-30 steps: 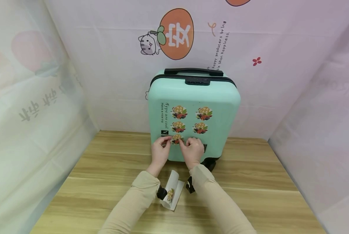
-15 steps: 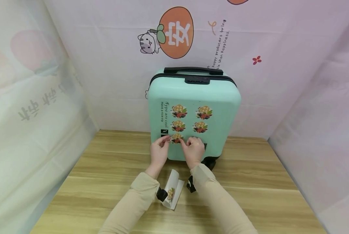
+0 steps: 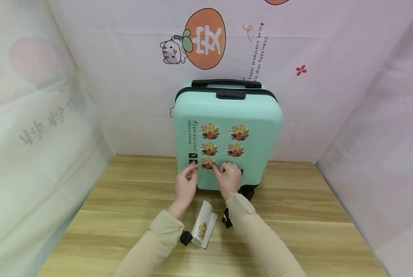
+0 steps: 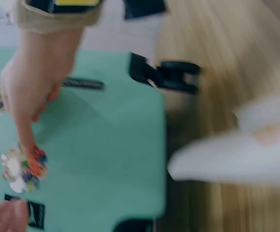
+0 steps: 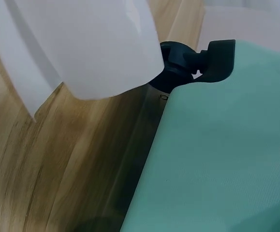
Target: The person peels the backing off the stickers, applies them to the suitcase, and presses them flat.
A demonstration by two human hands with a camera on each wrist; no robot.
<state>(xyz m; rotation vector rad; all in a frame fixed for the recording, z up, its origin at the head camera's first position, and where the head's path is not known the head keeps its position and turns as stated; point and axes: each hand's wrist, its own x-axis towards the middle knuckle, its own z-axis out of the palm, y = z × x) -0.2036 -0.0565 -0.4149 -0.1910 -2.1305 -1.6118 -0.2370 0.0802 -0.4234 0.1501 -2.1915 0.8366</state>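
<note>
A mint-green suitcase [image 3: 227, 109] stands upright with several round fruit-print stickers on its front. My right hand [image 3: 228, 179] presses the lowest left sticker [image 3: 207, 163] with one straight digit, its other fingers bent. In the left wrist view that same right hand [image 4: 36, 82] reaches down onto the sticker [image 4: 26, 169]. Just left of the sticker is my left hand [image 3: 186, 186], its fingertips near the black printed squares and nothing seen between them. Only the fingertips of the left hand [image 4: 7, 215] show at the left wrist view's edge. My right hand is outside the right wrist view.
A folded white sticker sheet [image 3: 202, 227] with a fruit print lies on the wooden table [image 3: 133, 184] between my forearms. Black wheels [image 3: 246, 192] show at the suitcase's lower right. Printed white cloth [image 3: 130, 77] hangs behind and at both sides.
My left hand has drawn back to the left, away from the sticker's edge. The right hand stays at the sticker. The view has shifted slightly.
</note>
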